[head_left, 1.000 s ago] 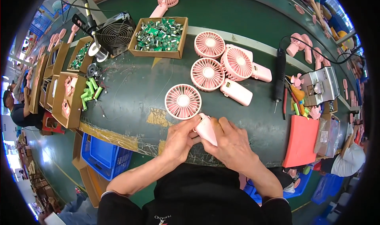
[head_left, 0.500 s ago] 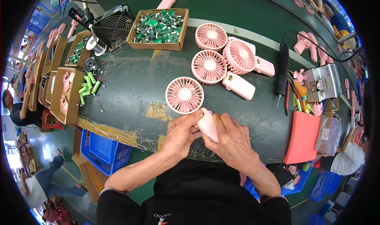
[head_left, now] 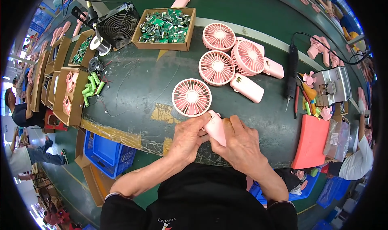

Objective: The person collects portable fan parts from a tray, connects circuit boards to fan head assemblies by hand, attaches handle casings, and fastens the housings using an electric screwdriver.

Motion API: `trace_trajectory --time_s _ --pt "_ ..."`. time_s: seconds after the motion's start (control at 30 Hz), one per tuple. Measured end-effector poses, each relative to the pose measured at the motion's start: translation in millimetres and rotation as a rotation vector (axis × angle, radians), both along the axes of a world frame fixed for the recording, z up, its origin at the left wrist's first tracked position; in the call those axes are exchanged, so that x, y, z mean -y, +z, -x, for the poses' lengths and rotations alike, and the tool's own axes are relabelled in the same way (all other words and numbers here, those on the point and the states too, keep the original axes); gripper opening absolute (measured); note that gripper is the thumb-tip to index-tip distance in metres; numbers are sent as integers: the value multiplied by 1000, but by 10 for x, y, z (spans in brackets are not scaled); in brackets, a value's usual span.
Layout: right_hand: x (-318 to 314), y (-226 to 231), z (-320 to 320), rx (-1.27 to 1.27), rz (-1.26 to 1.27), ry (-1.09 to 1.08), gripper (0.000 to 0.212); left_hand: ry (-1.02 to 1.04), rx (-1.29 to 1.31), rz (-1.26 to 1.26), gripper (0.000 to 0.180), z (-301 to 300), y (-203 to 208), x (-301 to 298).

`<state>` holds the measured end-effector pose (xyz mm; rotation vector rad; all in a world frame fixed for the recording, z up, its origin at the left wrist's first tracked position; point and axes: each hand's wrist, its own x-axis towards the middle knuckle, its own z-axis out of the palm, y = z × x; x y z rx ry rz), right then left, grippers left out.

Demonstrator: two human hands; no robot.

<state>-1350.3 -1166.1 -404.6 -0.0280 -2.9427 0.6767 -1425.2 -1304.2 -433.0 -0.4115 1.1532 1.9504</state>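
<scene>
A pink handheld fan lies near the front of the bench, its round grille [head_left: 191, 97] to the left and its handle [head_left: 215, 129] slanting toward me. My left hand [head_left: 186, 138] is closed around the left side of the handle, near where it meets the head. From the right, my right hand [head_left: 241, 143] grips the same handle, thumb along its lower end. Parts of the handle are hidden under my fingers. Beyond it, several more pink fans [head_left: 217, 67] sit in a cluster, one with its handle [head_left: 247, 87] pointing to the right.
A cardboard box of green circuit boards [head_left: 187, 44] stands at the back, beside a black fan unit [head_left: 119, 26] and a soldering iron [head_left: 92, 15]. Green battery cells [head_left: 92, 87] lie left. An electric screwdriver [head_left: 290, 74] hangs right, near a red-pink bin [head_left: 310, 143]. Blue crates [head_left: 106, 151] stand below.
The whole view has shifted slightly, with bench items a little further right. Both hands keep their grip on the fan handle. A person at the far left has moved.
</scene>
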Motion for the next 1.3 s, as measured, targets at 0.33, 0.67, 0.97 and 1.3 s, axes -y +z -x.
trace_trajectory --time_s 0.33,0.67,0.97,1.3 --pt "-35 -44 56 -81 -41 -26 29 -58 34 3 32 39 25 -46" --pt "103 -28 52 -83 -97 -58 27 43 67 26 25 -34 -58 -74" --pt "177 21 99 -83 -59 8 26 22 42 -25 30 -42 -127 -6" --pt "165 1 154 -108 -63 77 27 53 23 -31 32 11 -127 -5"
